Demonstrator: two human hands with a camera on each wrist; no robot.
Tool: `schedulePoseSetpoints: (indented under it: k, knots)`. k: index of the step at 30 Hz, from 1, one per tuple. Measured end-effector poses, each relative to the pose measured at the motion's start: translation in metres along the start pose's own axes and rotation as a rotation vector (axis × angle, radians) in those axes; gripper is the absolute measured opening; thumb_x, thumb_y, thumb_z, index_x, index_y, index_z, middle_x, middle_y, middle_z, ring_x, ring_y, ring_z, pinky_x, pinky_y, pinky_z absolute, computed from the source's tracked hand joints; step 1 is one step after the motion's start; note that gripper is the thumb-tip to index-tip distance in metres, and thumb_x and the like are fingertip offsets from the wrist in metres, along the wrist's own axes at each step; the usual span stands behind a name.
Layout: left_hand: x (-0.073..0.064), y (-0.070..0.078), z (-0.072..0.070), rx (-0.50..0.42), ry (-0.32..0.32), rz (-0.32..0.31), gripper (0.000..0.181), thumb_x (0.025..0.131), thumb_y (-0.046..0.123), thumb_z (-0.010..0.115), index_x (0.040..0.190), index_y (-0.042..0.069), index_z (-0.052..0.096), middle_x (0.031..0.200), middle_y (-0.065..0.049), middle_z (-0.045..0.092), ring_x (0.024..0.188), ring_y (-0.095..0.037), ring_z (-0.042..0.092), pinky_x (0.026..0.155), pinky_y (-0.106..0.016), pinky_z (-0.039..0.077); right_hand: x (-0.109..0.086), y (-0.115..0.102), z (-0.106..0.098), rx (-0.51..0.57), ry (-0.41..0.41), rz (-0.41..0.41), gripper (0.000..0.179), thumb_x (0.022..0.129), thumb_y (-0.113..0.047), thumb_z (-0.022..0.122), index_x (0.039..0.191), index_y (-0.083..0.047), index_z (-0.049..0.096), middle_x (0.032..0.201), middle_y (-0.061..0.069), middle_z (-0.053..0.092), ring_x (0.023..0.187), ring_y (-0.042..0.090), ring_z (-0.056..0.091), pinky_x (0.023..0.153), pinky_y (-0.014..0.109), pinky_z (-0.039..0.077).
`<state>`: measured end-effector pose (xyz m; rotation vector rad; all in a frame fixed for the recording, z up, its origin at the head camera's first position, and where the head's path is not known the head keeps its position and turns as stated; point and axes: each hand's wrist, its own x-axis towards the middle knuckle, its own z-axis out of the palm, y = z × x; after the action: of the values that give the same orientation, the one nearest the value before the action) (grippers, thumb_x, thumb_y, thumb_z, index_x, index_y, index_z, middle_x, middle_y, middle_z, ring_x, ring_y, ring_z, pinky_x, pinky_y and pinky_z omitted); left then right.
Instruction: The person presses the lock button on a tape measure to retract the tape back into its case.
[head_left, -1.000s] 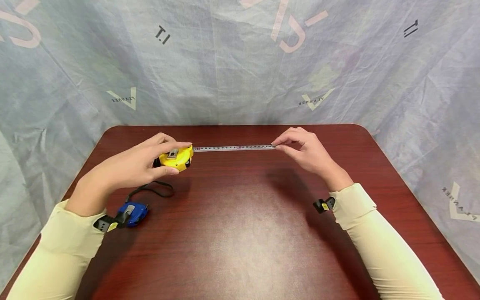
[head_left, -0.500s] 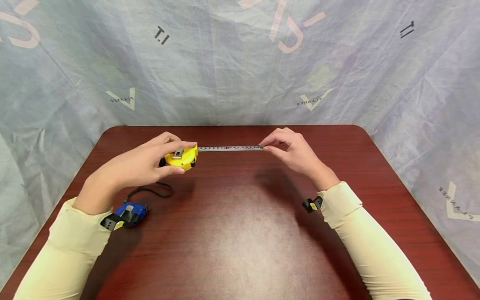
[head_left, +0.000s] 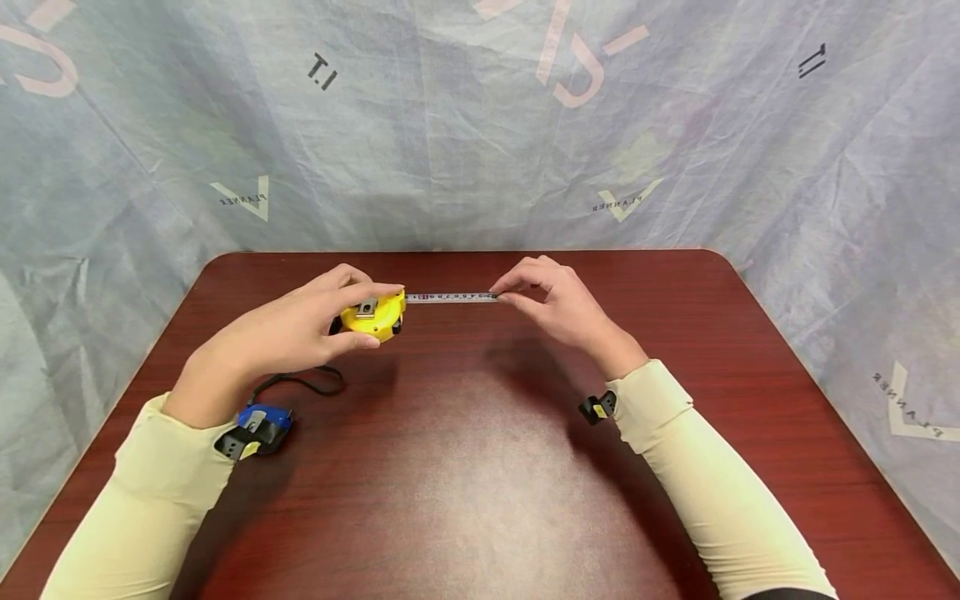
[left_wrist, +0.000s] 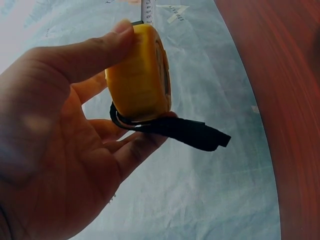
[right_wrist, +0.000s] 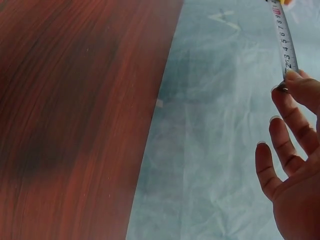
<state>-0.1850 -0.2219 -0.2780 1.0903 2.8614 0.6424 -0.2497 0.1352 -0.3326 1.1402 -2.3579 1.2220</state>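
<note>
My left hand (head_left: 292,325) grips a yellow tape measure (head_left: 375,318) by its case, thumb on one side and fingers on the other. A black wrist strap (left_wrist: 185,131) hangs from the case in the left wrist view. From the case a short length of white, numbered blade (head_left: 453,297) runs level to the right, raised above the table. Its end is pinched between thumb and index finger of my right hand (head_left: 562,307). In the right wrist view the other fingers (right_wrist: 287,145) of that hand are spread, and the dark end hook (right_wrist: 282,87) shows at the fingertips.
A blue tape measure (head_left: 266,427) with a black cord (head_left: 300,380) lies on the reddish-brown table (head_left: 480,467), partly hidden by the left wrist's camera. A grey printed cloth (head_left: 450,125) hangs behind the table's far edge.
My right hand has moved left with the blade's end, and my left hand has shifted slightly right. The stretch of blade showing between them has become much shorter.
</note>
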Motion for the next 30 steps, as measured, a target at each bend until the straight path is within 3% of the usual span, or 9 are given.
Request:
schedulePoseSetpoints:
  k: [8, 18, 30]
  knots:
    - [0.008, 0.004, 0.004, -0.010, 0.015, 0.046, 0.063, 0.093, 0.024, 0.080, 0.151, 0.019, 0.055, 0.127, -0.004, 0.053, 0.110, -0.017, 0.052, 0.093, -0.040, 0.045, 0.007, -0.005, 0.010, 0.009, -0.013, -0.012, 0.015, 0.092, -0.007, 0.079, 0.103, -0.016, 0.080, 0.101, -0.009, 0.072, 0.095, 0.015, 0.060, 0.081, 0.047, 0.049]
    - [0.021, 0.012, 0.013, 0.001, 0.011, 0.070, 0.063, 0.095, 0.026, 0.079, 0.152, 0.019, 0.053, 0.129, -0.005, 0.051, 0.115, -0.021, 0.051, 0.095, -0.042, 0.045, 0.010, -0.010, 0.014, -0.012, -0.015, -0.026, 0.014, 0.092, -0.008, 0.079, 0.103, -0.017, 0.080, 0.100, -0.009, 0.072, 0.095, 0.016, 0.060, 0.082, 0.036, 0.046]
    - [0.034, 0.020, 0.024, -0.008, 0.012, 0.092, 0.062, 0.095, 0.026, 0.078, 0.151, 0.019, 0.053, 0.129, -0.006, 0.051, 0.114, -0.022, 0.050, 0.093, -0.040, 0.046, 0.012, -0.010, 0.018, -0.018, -0.020, -0.033, 0.013, 0.092, -0.009, 0.080, 0.102, -0.017, 0.080, 0.099, -0.010, 0.073, 0.094, 0.014, 0.059, 0.081, 0.036, 0.044]
